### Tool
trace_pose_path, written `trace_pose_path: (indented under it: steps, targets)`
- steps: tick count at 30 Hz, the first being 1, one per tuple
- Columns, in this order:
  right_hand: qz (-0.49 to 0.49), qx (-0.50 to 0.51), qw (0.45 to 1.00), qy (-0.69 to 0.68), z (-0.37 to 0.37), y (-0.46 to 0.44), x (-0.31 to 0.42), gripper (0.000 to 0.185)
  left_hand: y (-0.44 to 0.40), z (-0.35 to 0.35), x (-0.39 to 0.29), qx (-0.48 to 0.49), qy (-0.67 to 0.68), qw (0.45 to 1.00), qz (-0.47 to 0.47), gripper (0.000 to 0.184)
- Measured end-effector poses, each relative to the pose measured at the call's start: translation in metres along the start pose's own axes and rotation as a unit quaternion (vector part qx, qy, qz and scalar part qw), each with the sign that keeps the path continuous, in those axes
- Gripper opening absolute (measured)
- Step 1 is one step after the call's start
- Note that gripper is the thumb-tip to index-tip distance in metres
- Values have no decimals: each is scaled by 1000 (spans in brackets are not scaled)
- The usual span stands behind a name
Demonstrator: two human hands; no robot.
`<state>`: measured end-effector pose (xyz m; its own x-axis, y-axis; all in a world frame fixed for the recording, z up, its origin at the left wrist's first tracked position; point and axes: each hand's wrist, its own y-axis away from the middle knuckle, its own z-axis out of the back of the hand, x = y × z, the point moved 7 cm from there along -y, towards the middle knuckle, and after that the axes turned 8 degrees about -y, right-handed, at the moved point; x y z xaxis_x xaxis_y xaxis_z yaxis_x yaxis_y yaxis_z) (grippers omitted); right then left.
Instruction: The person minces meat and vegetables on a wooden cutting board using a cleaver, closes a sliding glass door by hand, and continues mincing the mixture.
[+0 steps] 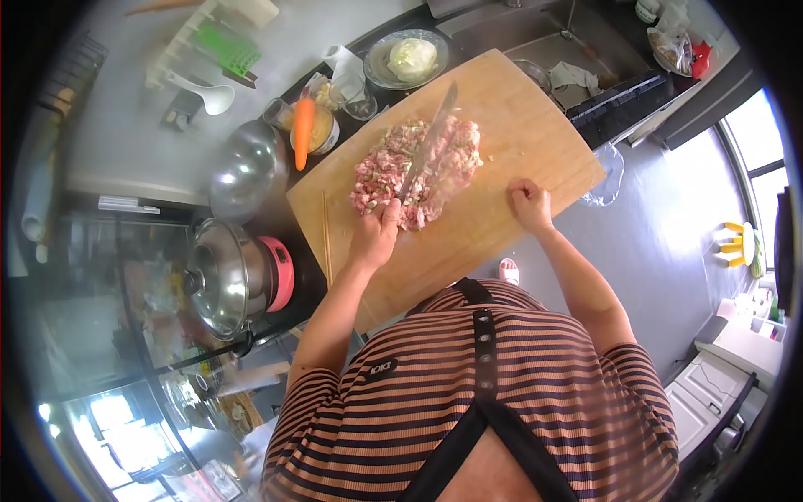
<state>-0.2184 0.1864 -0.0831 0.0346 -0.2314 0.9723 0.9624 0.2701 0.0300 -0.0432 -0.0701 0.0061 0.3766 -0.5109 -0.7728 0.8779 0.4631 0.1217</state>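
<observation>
My left hand (376, 235) is closed around the handle of a kitchen knife (428, 144). The long blade lies across a spread of chopped meat (389, 167) and looks slightly blurred. Pale and greenish bits are mixed into the meat. Under it is a large wooden cutting board (502, 109), set at a slant. On the board's right part rests my right hand (531, 205), curled into a fist with nothing showing in it, apart from the meat. A pair of chopsticks (327, 238) lies along the board's left edge.
Beyond the board are a carrot (304, 134) across a container, a plate (376, 67) with a cabbage (412, 59) and a sink (535, 46). To the left stand a metal bowl (248, 171) and a lidded pot (219, 280). A yellow stool (734, 244) stands on the floor at right.
</observation>
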Motion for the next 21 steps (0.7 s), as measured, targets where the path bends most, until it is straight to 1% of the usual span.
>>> trace_pose_path:
  steps: [1,2,3,5,6,9,11,13,15,16,17,18,20,21]
  targets:
    - [-2,1,1000,-3,-1,2,1,12,8,8,-12,-20,30,999,-16,52]
    - [4,-5,1000,8,-1,1,2,12,9,4,2,-39,21,998,-43,53]
    - [10,-11,1000,19,-1,0,1,12,5,-6,17,-29,-47,998,-35,50]
    - [19,-14,999,27,-2,3,-3,12,1,-21,25,-7,-182,983,-16,47]
    - [24,-13,999,25,-1,3,-8,11,-2,-23,34,31,-194,980,13,45]
    - [22,-11,1000,20,-1,0,-8,11,-4,1,17,71,-179,981,37,48]
    - [6,-6,1000,19,-1,-2,-4,11,3,24,-6,49,-152,986,34,49]
    - [-20,-1,1000,19,-1,1,1,11,12,34,-7,33,-130,990,41,50]
    - [13,56,998,-8,-15,9,7,12,16,37,0,20,-110,992,51,51]
    - [29,86,996,-21,-24,14,12,13,18,34,-2,15,-80,995,55,46]
    - [-46,142,985,-83,-36,25,34,15,21,28,-5,10,-49,997,59,42]
    - [-122,196,962,-145,-52,41,68,19,25,21,-8,6,-17,998,65,37]
    - [-122,262,934,-211,-81,59,109,23,28,2,-35,-55,-79,995,-34,33]
    - [-92,248,947,-179,-89,61,112,23,31,-8,-51,-85,-109,987,-83,32]
